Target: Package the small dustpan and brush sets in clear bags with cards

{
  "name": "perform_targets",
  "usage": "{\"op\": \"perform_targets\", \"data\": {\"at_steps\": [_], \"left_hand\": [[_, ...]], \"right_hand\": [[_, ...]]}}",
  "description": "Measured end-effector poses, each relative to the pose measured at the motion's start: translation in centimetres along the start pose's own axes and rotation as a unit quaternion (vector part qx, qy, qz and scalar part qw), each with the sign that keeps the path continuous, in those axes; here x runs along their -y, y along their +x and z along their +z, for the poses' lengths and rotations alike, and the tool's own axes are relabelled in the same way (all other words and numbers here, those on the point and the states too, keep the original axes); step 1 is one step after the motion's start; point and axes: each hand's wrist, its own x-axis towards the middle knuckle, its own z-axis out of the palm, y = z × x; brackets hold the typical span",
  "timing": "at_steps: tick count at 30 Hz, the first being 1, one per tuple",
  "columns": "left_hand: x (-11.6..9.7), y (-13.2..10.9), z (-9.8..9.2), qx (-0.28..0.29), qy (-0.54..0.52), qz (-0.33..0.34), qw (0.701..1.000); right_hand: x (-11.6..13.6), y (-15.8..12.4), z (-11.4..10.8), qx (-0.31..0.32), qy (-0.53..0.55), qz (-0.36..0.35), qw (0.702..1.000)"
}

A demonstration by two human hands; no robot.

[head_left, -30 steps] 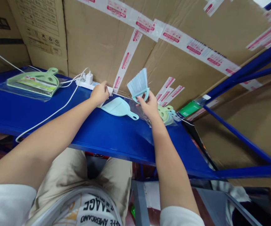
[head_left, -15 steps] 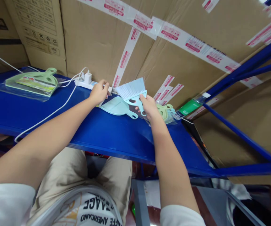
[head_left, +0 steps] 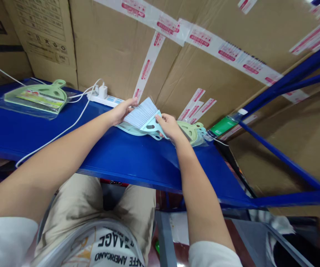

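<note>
1. The right hand is gripping a pale blue brush by its handle, with the fingers closed around it.
2. The left hand is resting at the bristle end of the brush. Its fingers are stretched out and only lightly curled against the bristles.
3. The brush is lying almost flat, bristles pointing left and away, over a pale blue dustpan that is sitting on the blue shelf. The brush is covering most of the dustpan.
4. Just right of the right hand, a stack of green dustpans is crowding the wrist, partly hidden by it.
5. Taped cardboard boxes are standing close behind both hands and closing off the far side.
6. A white power strip with a charger plugged in is lying just beyond the left hand, and its white cable is trailing across the shelf beside the left forearm.
7. Well to the left, a bagged green dustpan is lying flat on the shelf.
8. To the right, a green-labelled bottle is lying against the boxes, near a slanting blue strut.
</note>
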Motion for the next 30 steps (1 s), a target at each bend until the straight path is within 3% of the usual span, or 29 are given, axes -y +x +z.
{"op": "perform_targets", "data": {"at_steps": [11,19,30], "left_hand": [[0.3,0.0,0.6,-0.074,0.034,0.000,0.997],[0.7,0.4,0.3,-0.085,0.067,0.004,0.994],[0.2,0.7,-0.4,-0.105,0.067,-0.005,0.992]], "right_hand": [[-1.5,0.8,-0.2,-0.051,-0.108,-0.083,0.989],[-0.3,-0.2,-1.2,0.057,-0.207,-0.135,0.967],[-0.7,-0.4,-0.3,0.033,-0.272,-0.188,0.943]]}}
